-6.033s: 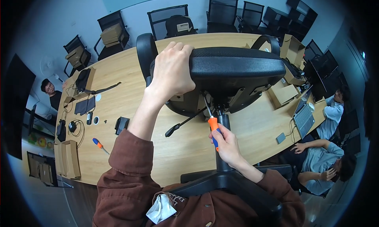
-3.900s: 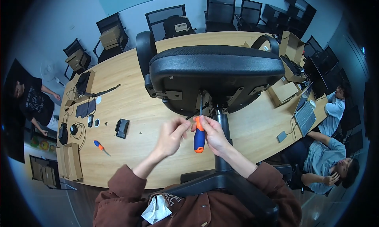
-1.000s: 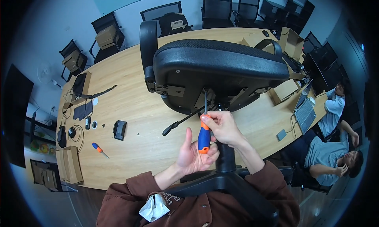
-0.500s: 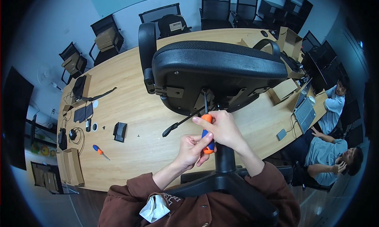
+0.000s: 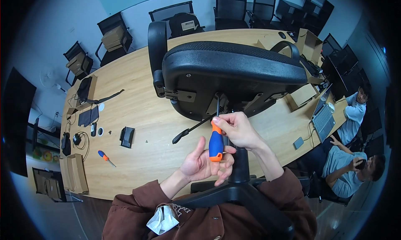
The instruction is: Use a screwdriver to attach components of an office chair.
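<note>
A black office chair (image 5: 234, 69) lies tipped on the wooden table (image 5: 138, 114), its underside and metal mechanism facing me. My right hand (image 5: 239, 129) grips the top of a blue and orange screwdriver (image 5: 216, 142). The screwdriver's thin shaft points up into the mechanism under the seat. My left hand (image 5: 204, 165) is cupped palm-up just behind and below the handle, fingers apart and touching its orange end. The chair's black column and star base (image 5: 240, 185) stand right below my hands.
On the table to the left lie a second small screwdriver (image 5: 106, 157), a black box (image 5: 126, 135), cables and cardboard boxes (image 5: 77, 177). At the right, two seated people (image 5: 355, 114) are near a laptop (image 5: 323, 119). Office chairs (image 5: 171, 14) line the far side.
My left hand has come off the chair seat's edge and dropped to the screwdriver handle. Over the last second it opened beneath the handle while my right hand stayed on it.
</note>
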`<state>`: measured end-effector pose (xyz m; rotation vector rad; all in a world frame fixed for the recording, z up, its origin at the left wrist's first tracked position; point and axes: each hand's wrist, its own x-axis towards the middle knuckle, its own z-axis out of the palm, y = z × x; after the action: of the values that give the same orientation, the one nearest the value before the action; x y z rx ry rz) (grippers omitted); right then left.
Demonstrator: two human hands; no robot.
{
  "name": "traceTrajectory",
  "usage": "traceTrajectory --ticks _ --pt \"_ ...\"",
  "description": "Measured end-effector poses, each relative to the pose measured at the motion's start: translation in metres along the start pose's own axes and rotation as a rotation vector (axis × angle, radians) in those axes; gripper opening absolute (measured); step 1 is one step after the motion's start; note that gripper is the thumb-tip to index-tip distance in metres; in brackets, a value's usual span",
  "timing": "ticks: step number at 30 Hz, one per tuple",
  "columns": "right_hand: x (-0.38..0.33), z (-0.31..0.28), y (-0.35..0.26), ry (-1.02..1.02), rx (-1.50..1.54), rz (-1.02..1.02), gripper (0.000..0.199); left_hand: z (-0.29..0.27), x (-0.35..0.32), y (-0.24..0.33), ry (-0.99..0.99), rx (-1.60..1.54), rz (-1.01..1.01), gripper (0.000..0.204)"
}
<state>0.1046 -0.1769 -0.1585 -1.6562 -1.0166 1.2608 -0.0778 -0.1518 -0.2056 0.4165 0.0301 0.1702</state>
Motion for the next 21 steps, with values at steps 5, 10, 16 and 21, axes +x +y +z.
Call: traceTrajectory --ticks 5,10,16,21 --pt "0.007 -0.003 0.017 -0.137 0.248 -0.216 0.029 -0.006 0.0 -0.009 -0.103 -0.325 0.015 0.063" --pt "-0.003 -0.006 0.014 -0.092 0.268 -0.153 0.029 0.005 0.0 0.001 0.214 0.071 0.007 0.05" --pt "-0.012 0.007 0.006 0.143 -0.267 -0.09 0.046 0.026 0.011 0.0 0.789 0.891 0.094 0.028" --pt "-0.004 0.009 0.018 0.065 0.188 -0.032 0.037 0.015 0.006 0.001 0.699 0.978 -0.057 0.043"
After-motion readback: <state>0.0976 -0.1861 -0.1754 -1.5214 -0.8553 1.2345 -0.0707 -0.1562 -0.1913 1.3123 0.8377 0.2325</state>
